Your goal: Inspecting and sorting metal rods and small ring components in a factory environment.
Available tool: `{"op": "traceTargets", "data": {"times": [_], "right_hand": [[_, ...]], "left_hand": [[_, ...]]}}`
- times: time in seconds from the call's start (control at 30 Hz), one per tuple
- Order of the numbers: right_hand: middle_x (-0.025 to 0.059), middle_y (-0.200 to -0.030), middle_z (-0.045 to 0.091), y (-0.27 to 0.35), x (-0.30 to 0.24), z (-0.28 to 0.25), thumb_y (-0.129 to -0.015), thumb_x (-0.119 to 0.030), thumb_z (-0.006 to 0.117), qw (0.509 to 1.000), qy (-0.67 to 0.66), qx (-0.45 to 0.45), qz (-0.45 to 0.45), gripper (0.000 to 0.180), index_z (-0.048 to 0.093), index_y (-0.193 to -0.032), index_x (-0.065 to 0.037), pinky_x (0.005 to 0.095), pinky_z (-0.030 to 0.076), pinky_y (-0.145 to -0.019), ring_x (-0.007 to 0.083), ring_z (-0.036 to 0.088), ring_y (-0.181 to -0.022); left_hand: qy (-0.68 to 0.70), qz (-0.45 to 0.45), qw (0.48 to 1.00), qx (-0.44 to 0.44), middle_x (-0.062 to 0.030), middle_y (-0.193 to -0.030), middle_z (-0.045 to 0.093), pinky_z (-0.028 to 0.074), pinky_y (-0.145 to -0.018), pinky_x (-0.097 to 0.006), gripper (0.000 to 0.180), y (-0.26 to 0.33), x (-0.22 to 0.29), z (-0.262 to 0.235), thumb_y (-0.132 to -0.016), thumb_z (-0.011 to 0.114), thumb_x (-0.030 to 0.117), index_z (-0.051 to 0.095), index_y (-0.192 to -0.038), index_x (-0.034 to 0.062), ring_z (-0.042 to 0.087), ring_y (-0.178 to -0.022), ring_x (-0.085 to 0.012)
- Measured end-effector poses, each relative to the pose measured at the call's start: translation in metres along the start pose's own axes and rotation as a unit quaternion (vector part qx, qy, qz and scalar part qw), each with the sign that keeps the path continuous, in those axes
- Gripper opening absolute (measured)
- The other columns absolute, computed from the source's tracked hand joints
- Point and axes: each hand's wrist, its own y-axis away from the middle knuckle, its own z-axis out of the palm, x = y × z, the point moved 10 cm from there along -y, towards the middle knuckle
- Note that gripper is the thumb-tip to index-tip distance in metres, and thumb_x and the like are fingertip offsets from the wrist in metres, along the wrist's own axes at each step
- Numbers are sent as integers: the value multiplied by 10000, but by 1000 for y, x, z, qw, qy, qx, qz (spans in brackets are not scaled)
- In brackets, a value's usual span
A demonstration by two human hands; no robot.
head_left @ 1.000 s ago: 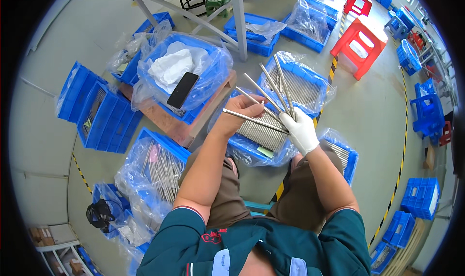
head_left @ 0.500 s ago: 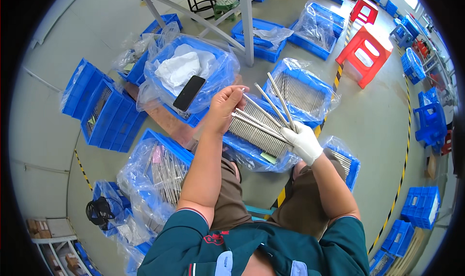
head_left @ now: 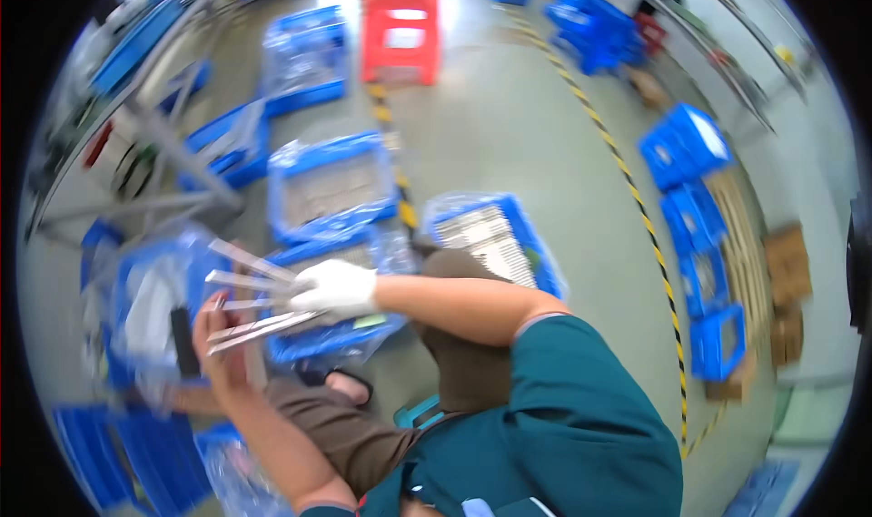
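My right hand [head_left: 336,287], in a white glove, grips several thin silvery metal rods [head_left: 243,281] that fan out to the left. My bare left hand [head_left: 218,340] is at their far ends, its fingertips pinched on the end of one rod; motion blur softens the detail. Beneath the rods stands a blue bin [head_left: 304,346] lined with clear plastic. Beyond it, another lined blue bin [head_left: 391,177] holds rows of rods. A third bin [head_left: 531,245], right of my knee, also has rods laid side by side.
Left of my left hand, a black phone [head_left: 184,343] rests on a plastic-lined blue bin [head_left: 202,267]. A metal frame leg [head_left: 182,154] stands behind it. Ahead is a red stool [head_left: 401,45]. Blue crates [head_left: 718,340] line the right side beyond yellow-black floor tape [head_left: 643,210].
The view has swung to the right, so the bins and both hands appear further left. My right hand still holds the fanned rods, and my left hand stays at their ends.
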Motion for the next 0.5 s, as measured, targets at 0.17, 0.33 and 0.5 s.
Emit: {"op": "traceTargets", "data": {"times": [0.17, 0.33, 0.5], "right_hand": [[51, -523, 541, 13, 14, -2, -785, -261, 563, 936, -266, 15, 229, 270, 607, -710, -5, 279, 410, -444, 145, 526, -451], [91, -549, 566, 22, 19, -10, -801, -268, 559, 940, -254, 46, 223, 293, 589, -745, 18, 295, 430, -449, 165, 551, -450], [106, -613, 580, 12, 8, -31, -811, -290, 578, 976, -120, 93, 156, 311, 588, -826, 21, 305, 464, -517, 175, 588, -525]], "left_hand": [[-9, -27, 997, -69, -52, -1016, 593, 473, -764, -252, 282, -1, -16, 37, -902, 568, 173, 562, -1125, 0, 564, -847, -125], [3, -9, 996, -86, -69, -1099, 577, 476, -839, -281, 306, -6, -21, 49, -908, 568, 211, 547, -1146, 20, 570, -943, -148], [-7, 29, 999, -27, -25, -948, 571, 452, -703, -203, 322, -2, -12, 58, -897, 586, 279, 558, -1099, 29, 537, -783, -95]]}}
